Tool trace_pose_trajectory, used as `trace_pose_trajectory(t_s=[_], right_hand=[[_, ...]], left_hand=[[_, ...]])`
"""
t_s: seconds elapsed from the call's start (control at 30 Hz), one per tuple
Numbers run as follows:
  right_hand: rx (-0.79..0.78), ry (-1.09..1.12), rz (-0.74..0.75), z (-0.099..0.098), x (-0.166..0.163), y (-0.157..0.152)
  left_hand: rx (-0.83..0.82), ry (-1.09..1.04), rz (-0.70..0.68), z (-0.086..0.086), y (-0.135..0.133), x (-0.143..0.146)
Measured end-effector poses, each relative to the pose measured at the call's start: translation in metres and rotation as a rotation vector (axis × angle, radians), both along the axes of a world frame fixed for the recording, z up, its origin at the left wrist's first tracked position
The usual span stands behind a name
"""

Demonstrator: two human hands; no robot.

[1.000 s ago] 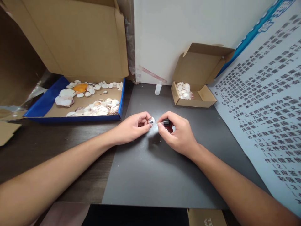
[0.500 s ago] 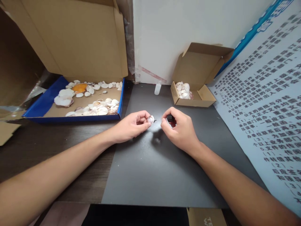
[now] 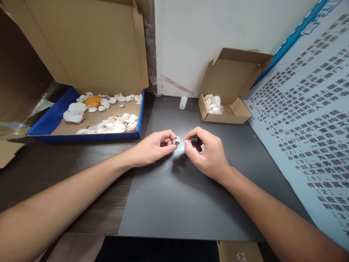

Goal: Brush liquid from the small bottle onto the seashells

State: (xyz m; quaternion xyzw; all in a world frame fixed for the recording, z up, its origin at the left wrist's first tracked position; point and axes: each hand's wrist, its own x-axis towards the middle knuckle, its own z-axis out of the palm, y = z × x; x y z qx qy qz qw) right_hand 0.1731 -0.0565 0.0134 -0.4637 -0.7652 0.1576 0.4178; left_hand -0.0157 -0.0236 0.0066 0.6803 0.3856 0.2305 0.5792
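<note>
A small speckled seashell [image 3: 176, 139] is pinched between the thumb and fingers of my left hand [image 3: 156, 147], above the dark grey board. My right hand [image 3: 205, 151] grips a small brush with a black cap-like handle [image 3: 194, 140]. A thin pale stem shows between my right fingertips and the shell, its end at or very near the shell. I cannot tell whether it touches. Fingers partly hide both things. Farther back, a small translucent white bottle [image 3: 183, 102] stands upright.
A blue-edged cardboard box [image 3: 87, 138] with several shells is open at the left. Another open cardboard box [image 3: 228, 118], smaller and holding white shells, stands at the back right. A large printed sheet [image 3: 305, 120] rises at the right, a white panel [image 3: 218, 25] behind.
My right hand has moved slightly left and down, bringing the brush closer to the shell. My left hand has turned the shell, so a dark opening or spot now shows.
</note>
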Motion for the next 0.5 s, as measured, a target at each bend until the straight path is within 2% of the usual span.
trace_pose_trajectory(t_s=[0.3, 0.5], right_hand=[[0.016, -0.026, -0.111, -0.0022, 0.0056, 0.0066], [0.011, -0.015, -0.069, -0.0020, 0.0045, 0.0054]], left_hand=[[-0.054, -0.045, 0.044, 0.0028, -0.0004, 0.0001], [-0.051, -0.059, 0.079, 0.0018, 0.0005, -0.0003]])
